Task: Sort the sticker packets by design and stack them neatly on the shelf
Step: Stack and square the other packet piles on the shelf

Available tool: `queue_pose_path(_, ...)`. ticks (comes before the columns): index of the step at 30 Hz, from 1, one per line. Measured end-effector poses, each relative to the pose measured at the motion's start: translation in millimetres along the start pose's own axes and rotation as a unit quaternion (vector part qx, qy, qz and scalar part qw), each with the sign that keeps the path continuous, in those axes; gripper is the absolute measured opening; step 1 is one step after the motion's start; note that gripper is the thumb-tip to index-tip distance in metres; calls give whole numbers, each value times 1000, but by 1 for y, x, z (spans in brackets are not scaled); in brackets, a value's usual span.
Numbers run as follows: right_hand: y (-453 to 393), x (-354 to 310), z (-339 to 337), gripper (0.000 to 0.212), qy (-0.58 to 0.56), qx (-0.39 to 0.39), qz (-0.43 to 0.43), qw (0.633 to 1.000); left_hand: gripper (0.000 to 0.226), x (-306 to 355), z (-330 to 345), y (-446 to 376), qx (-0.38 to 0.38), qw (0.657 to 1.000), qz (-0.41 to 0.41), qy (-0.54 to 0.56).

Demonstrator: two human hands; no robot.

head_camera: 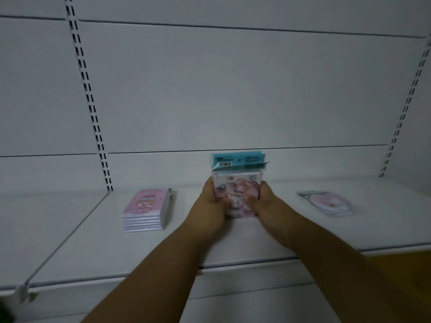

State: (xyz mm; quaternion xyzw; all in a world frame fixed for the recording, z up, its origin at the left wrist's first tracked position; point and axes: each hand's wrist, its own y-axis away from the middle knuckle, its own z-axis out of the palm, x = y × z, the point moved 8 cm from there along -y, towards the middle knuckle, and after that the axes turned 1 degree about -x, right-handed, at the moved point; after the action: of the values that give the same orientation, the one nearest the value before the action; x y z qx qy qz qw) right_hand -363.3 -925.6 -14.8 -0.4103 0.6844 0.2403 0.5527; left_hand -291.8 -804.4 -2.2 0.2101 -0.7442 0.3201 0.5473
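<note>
Both hands point(235, 201) clasp the packet bundle point(236, 183) between them

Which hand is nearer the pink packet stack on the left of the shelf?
Left. The left hand grips the centre bundle's side facing the pink packet stack; the right hand grips the far side.

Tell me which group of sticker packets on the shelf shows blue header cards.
The middle bundle, gripped between the left hand and right hand. The pink stack on its left and the rounded packet on its right show none.
</note>
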Motion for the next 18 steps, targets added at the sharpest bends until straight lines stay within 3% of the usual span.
queue_pose_path(4,-2,-3,-9,35,108,-33,-22,993,41,1,-9,1,29,994,-21,-100)
queue_pose_path(10,-12,-7,-25,23,95,-41,-32,994,36,4,-24,-2,51,974,-60,-214)
queue_pose_path(14,-13,-1,-25,26,39,-45,43,997,28,-2,-30,-4,55,968,-127,-207)
queue_pose_path(18,-19,5,-26,33,109,-18,105,988,18,-4,-25,-10,38,946,-155,-284)
